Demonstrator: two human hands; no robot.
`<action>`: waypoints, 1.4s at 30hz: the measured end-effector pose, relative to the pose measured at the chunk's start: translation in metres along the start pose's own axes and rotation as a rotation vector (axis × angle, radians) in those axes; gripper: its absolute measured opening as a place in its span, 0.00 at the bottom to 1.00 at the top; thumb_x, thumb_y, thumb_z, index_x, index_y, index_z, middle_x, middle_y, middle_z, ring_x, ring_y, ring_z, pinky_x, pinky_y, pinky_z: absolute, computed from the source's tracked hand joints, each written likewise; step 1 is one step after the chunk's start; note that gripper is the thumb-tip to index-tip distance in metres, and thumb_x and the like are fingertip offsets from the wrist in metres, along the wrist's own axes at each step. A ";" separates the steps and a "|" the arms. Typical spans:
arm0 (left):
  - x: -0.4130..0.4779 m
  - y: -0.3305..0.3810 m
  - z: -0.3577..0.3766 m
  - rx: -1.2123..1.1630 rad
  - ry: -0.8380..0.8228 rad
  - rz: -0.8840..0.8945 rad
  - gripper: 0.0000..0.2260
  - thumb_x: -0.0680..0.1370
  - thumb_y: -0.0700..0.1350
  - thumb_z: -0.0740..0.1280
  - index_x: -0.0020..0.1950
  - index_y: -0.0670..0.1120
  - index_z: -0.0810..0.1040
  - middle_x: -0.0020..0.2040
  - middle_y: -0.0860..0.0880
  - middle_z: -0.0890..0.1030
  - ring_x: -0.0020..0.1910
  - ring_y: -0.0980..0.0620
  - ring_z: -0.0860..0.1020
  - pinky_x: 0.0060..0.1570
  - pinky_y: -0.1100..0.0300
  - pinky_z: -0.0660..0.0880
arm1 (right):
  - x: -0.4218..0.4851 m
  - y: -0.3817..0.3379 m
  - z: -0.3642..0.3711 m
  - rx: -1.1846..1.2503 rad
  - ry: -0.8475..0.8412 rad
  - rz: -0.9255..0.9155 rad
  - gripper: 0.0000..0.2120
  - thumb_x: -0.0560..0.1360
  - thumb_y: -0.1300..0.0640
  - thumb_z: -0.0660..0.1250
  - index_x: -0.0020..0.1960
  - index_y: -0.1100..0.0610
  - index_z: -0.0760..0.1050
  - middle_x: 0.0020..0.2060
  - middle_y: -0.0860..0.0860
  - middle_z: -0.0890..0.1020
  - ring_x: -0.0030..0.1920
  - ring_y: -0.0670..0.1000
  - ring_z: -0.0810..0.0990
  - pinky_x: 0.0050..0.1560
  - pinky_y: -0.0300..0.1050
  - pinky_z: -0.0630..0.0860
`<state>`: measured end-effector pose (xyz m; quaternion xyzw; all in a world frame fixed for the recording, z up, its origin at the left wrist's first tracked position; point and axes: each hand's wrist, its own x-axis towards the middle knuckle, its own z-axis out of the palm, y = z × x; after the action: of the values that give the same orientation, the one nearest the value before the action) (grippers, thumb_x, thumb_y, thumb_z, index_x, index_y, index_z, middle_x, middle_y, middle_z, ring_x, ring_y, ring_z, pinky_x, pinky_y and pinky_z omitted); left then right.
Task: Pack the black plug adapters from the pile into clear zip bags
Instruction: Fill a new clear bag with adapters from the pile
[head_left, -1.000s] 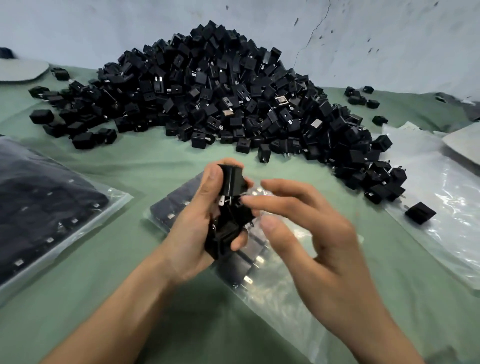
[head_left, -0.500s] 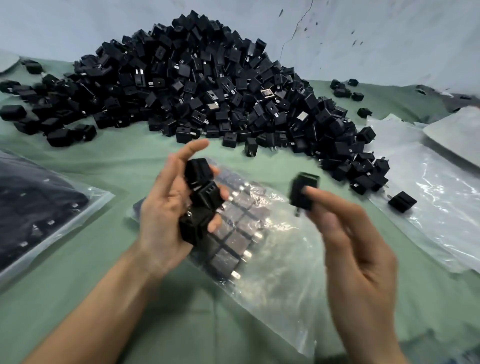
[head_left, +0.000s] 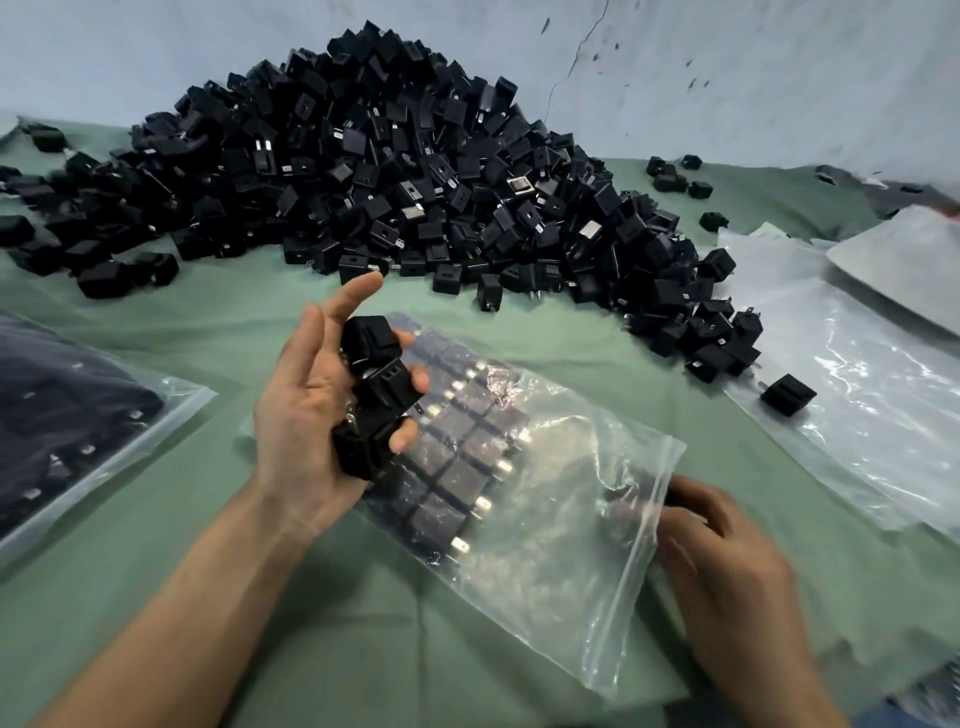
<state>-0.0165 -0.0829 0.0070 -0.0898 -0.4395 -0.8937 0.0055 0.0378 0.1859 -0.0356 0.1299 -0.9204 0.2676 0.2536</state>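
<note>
A big pile of black plug adapters (head_left: 395, 171) covers the back of the green table. In front of it lies a clear zip bag (head_left: 550, 561) with rows of adapters packed in its far half. My left hand (head_left: 306, 415) hovers over the bag's left end and grips a short stack of adapters (head_left: 376, 395), index finger sticking out. My right hand (head_left: 727, 556) is at the bag's open mouth on the right, its fingers curled round one adapter (head_left: 631, 506) that shows dimly through the plastic.
A filled zip bag (head_left: 67, 415) lies at the left edge. Empty clear bags (head_left: 872, 395) are spread at the right, with one loose adapter (head_left: 787, 396) on them. Stray adapters sit behind the pile at right (head_left: 670, 174). A grey wall closes the back.
My right hand took one adapter off the stack in my left hand, carried it right and down, and now has it at the bag's mouth. The left hand stayed over the bag.
</note>
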 end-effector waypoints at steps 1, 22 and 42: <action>0.000 0.000 0.000 0.001 -0.001 -0.002 0.19 0.79 0.60 0.53 0.65 0.55 0.74 0.48 0.47 0.75 0.39 0.51 0.76 0.24 0.64 0.70 | 0.006 -0.003 0.004 -0.025 -0.025 0.007 0.12 0.69 0.69 0.73 0.48 0.56 0.85 0.50 0.58 0.81 0.46 0.46 0.80 0.50 0.26 0.68; 0.001 -0.001 -0.002 -0.046 -0.007 -0.041 0.18 0.79 0.60 0.53 0.62 0.54 0.74 0.47 0.47 0.77 0.38 0.50 0.76 0.23 0.64 0.70 | 0.022 -0.011 0.034 -0.110 -0.419 0.060 0.26 0.80 0.42 0.51 0.72 0.54 0.66 0.71 0.57 0.68 0.71 0.61 0.65 0.71 0.58 0.59; 0.002 -0.013 -0.002 0.150 -0.020 -0.069 0.18 0.74 0.53 0.67 0.63 0.54 0.74 0.58 0.40 0.81 0.38 0.50 0.77 0.21 0.62 0.70 | 0.007 0.004 -0.012 0.250 -0.042 0.318 0.21 0.73 0.70 0.68 0.39 0.44 0.82 0.40 0.33 0.82 0.46 0.34 0.78 0.46 0.22 0.68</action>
<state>-0.0201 -0.0765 -0.0037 -0.0828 -0.5080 -0.8571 -0.0227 0.0359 0.1951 -0.0244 0.0187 -0.8940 0.4137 0.1710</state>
